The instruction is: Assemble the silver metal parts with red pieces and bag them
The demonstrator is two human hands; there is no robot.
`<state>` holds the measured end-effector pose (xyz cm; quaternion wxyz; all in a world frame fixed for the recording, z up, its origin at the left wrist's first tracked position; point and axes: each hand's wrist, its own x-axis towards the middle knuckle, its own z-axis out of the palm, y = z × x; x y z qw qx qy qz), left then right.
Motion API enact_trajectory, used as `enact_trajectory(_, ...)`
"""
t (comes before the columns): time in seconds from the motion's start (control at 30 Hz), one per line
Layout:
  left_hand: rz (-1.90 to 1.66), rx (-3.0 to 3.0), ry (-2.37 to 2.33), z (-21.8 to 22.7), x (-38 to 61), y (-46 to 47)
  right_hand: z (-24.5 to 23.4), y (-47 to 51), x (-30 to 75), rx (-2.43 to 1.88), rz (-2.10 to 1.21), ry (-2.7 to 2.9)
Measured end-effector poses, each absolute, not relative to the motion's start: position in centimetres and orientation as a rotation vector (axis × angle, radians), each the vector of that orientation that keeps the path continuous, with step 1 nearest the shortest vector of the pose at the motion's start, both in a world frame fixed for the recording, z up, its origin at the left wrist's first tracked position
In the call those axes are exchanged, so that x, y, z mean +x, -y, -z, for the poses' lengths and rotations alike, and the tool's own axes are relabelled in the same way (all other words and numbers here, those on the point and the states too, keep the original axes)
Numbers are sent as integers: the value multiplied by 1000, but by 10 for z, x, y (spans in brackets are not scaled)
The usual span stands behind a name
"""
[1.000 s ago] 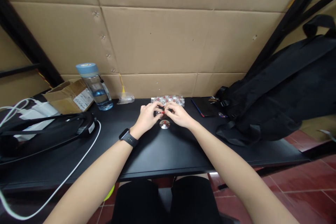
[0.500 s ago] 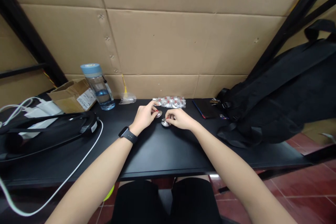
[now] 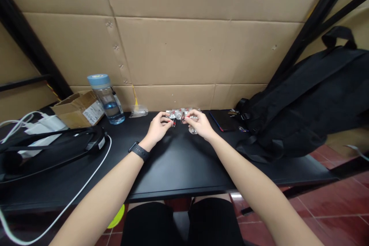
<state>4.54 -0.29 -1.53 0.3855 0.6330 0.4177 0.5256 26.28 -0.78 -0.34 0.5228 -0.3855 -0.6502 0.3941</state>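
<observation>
My left hand (image 3: pixel 158 127) and my right hand (image 3: pixel 198 124) are raised a little above the black desk (image 3: pixel 178 165), fingertips facing each other. Each hand pinches a small silver disc with a red centre: one disc (image 3: pixel 173 122) in the left fingers, one disc (image 3: pixel 182 117) in the right. Just behind them lies a clear bag of more silver-and-red parts (image 3: pixel 180 113) against the cardboard wall. A dark smartwatch (image 3: pixel 138 150) is on my left wrist.
A water bottle (image 3: pixel 106 98) and an open cardboard box (image 3: pixel 78 108) stand at the back left. A black headset with white cable (image 3: pixel 57 146) lies on the left. A dark phone (image 3: pixel 225 120) and a large black backpack (image 3: pixel 302 103) fill the right.
Both hands lifted off the desk with the small discs that lay there, and brought them up in front of the bag. The view tilted slightly.
</observation>
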Motion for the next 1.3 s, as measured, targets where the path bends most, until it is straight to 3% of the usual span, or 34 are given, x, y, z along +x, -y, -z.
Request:
enact_trajectory(0.5,-1244,1759,-1059,17,54,11,17,20,245,-829,-1367,1513)
enact_trajectory(0.9,-1177,1934,-1182,18,47,5,12,20,247,-877,-1433,1556)
enact_trajectory(1.03,-1113,2000,-1484,11,32,-3,15,19,248,-871,-1325,1615)
enact_trajectory(1.2,-708,2274,-2197,4,-3,-8,15,16,253,-903,-1224,1658)
enact_trajectory(1.3,-516,2206,-2373,4,-21,-12,14,13,256,-912,-1094,1743)
